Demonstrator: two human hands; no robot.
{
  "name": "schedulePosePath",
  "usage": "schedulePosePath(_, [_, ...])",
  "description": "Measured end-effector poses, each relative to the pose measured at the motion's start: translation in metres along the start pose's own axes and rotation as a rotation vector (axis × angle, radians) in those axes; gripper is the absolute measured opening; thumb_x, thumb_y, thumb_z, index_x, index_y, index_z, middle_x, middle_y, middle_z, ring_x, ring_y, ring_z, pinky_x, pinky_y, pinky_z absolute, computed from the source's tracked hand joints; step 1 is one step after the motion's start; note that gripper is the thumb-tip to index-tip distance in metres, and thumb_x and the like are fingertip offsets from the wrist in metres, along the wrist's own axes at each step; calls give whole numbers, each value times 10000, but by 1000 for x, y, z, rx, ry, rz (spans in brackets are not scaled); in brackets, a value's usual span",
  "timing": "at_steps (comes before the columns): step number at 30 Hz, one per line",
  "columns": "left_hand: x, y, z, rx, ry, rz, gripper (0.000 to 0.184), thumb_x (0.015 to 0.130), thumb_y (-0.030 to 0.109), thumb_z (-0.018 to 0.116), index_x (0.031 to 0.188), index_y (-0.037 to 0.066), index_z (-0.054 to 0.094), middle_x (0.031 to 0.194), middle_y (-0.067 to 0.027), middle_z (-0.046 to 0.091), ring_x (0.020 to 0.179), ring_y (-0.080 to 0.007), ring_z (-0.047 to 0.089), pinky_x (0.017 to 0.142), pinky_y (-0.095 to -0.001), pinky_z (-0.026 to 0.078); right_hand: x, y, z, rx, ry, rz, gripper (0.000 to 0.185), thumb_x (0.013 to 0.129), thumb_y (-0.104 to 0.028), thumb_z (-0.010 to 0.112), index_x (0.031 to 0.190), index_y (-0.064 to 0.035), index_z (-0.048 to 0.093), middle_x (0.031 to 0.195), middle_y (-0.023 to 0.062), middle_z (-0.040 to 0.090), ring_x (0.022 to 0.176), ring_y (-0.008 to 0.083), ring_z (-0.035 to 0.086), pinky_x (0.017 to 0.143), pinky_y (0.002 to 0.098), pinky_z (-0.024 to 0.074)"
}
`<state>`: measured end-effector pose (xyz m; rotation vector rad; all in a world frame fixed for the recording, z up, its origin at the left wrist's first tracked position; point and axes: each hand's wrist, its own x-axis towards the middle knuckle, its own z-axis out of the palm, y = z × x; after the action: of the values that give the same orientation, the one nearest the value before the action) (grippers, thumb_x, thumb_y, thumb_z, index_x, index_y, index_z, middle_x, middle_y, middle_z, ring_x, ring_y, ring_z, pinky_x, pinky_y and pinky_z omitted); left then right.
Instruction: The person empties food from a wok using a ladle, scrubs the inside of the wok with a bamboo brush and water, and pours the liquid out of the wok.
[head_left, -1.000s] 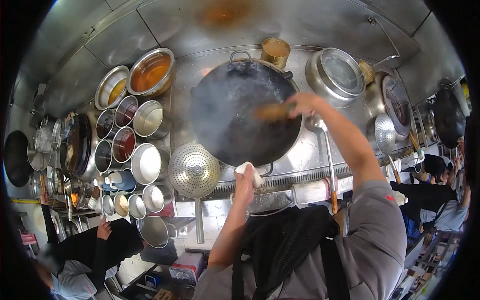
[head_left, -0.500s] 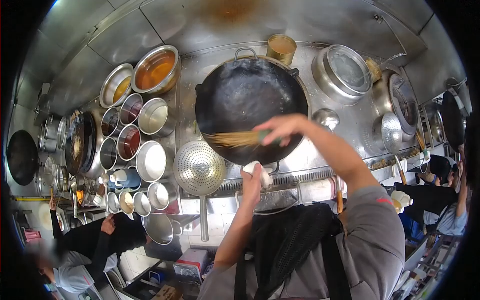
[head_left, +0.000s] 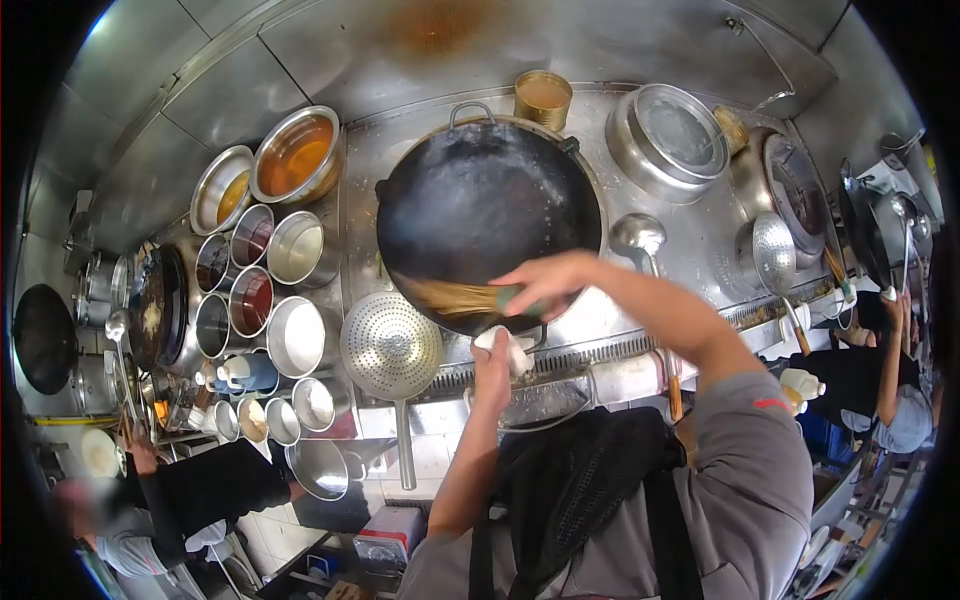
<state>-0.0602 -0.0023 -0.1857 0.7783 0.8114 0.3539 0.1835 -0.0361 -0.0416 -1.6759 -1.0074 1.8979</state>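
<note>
A large black wok (head_left: pixel 485 205) sits on the stove in front of me, its inside dark with a pale sheen. My right hand (head_left: pixel 545 282) is closed around the green-wrapped grip of a bamboo wok brush (head_left: pixel 450 297). The brush's bristles, blurred by motion, lie over the wok's near left side. At the near rim, my left hand (head_left: pixel 492 368) grips a folded white cloth (head_left: pixel 512 350) beside the wok's near handle. Whether the cloth covers part of that handle I cannot tell. Left of that hand lies a perforated strainer (head_left: pixel 391 345).
Metal pots (head_left: pixel 298 335) of sauces and powders stand left, with two bowls of orange liquid (head_left: pixel 298 160) behind. A ladle (head_left: pixel 640 235), a slotted ladle (head_left: pixel 774 245), a water pot (head_left: pixel 680 140) and a tin can (head_left: pixel 543 98) are around the wok. Co-workers stand at both sides.
My right hand has shifted slightly left and down with the brush, whose bristles now blur. The view has turned a little. A co-worker at the left now has a ladle raised.
</note>
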Motion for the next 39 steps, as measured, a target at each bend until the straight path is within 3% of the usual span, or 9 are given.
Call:
schedulePosePath(3, [-13, 21, 12, -81, 32, -66, 558, 1059, 365, 610, 1449, 83, 328, 1341, -89, 538, 1194, -231, 587, 935, -447, 557, -51, 30, -92, -349, 166, 353, 857, 820, -385, 849, 1565, -221, 457, 1406, 121, 595, 895, 283, 696, 647, 414, 616])
schedulePosePath(6, [-15, 27, 11, -163, 37, -71, 538, 1069, 419, 577, 1462, 119, 367, 1375, -68, 525, 1232, -240, 568, 985, -467, 538, -87, 75, -127, -932, 1330, 174, 765, 879, -405, 798, 1521, -123, 491, 1365, 214, 629, 1017, 284, 692, 828, 427, 594])
schedulePosePath(10, [-11, 17, -9, -210, 47, -4, 499, 1073, 463, 541, 1426, 122, 453, 1290, -52, 588, 1176, -243, 610, 969, -455, 538, -129, 45, -54, -102, 1759, -281, 766, 930, -335, 753, 1542, -20, 416, 1299, 243, 648, 1108, 293, 678, 957, 391, 531])
schedulePosePath(13, [-19, 19, -29, -213, 40, 13, 523, 1066, 539, 502, 1368, 113, 526, 1233, -63, 633, 1116, -239, 638, 958, -444, 536, -140, 93, 26, -315, 1900, -421, 770, 951, -234, 750, 1579, -31, 352, 1089, 150, 705, 854, 166, 677, 756, 364, 556])
schedulePosePath(14, [-23, 17, -39, -209, 87, -12, 551, 1065, 549, 498, 1374, 95, 534, 1262, -76, 646, 1145, -253, 644, 985, -453, 525, -138, 118, 61, -230, 1837, -398, 806, 916, -203, 765, 1568, 10, 343, 1320, 272, 629, 1170, 332, 653, 999, 408, 509])
schedulePosePath(18, [-60, 40, -60, -288, 68, -73, 590, 1064, 539, 504, 1416, 65, 524, 1324, -84, 646, 1209, -266, 639, 1033, -472, 509, -145, 256, 196, -454, 1187, 193, 973, 839, -172, 781, 1607, 13, 213, 1523, 349, 425, 1378, 497, 474, 1115, 460, 437])
schedulePosePath(25, [-110, 30, -134, 97, 166, 119, 646, 1022, 214, 641, 1552, 47, 311, 1410, -116, 560, 1272, -262, 582, 1092, -409, 466, -140, 249, 185, 40, 1214, 72, 919, 876, -289, 755, 1588, 10, 258, 1348, 316, 616, 1238, 464, 611, 1207, 495, 269])
schedulePosePath(32, [-116, 33, -170, 692, 53, -26, 1029, 846, 136, 805, 1641, 31, 159, 1483, -210, 525, 1364, -294, 519, 1141, -388, 408, -92, 295, 180, -197, 1212, 38, 891, 922, -262, 731, 1614, -37, 216, 919, 251, 679, 624, 296, 686, 579, 407, 548])
schedulePosePath(39, [-97, -9, -186, 861, 267, 348, 783, 815, 190, 840, 1488, -17, 499, 1441, -249, 581, 1357, -341, 553, 1148, -407, 426, -109, 258, 162, -287, 883, 282, 871, 925, -505, 663, 1577, -49, 309, 1143, 375, 673, 1105, 536, 647, 953, 542, 510])
